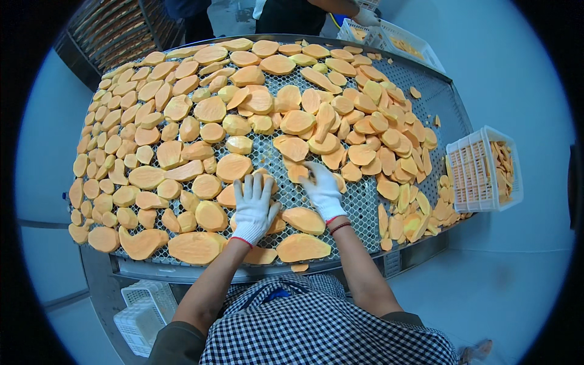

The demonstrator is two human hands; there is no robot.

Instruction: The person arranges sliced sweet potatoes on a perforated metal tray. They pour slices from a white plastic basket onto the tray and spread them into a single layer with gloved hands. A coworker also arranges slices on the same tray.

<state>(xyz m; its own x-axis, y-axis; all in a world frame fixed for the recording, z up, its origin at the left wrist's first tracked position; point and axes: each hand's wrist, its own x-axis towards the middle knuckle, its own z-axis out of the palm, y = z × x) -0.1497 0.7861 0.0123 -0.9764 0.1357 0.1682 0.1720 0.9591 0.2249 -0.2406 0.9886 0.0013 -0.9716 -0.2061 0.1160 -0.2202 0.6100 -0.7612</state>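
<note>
Orange sweet potato slices [210,110] cover much of a metal mesh rack [359,213] in front of me. My left hand [252,208], in a white knit glove, lies flat with fingers stretched over slices near the rack's front edge. To its right, my gloved right hand [323,193] has thumb and forefinger on a small slice [295,172] at the edge of the heap. Its other fingers are partly hidden. Two larger slices, an upper one [303,220] and a lower one [303,248], lie between my wrists.
Overlapping slices [389,137] are heaped on the right. A white plastic basket [485,169] with slices stands at the right edge; more baskets [413,45] are at the back right near another person's gloved hand [367,17]. A shelved rack [118,30] stands back left; white crates [143,310] sit below.
</note>
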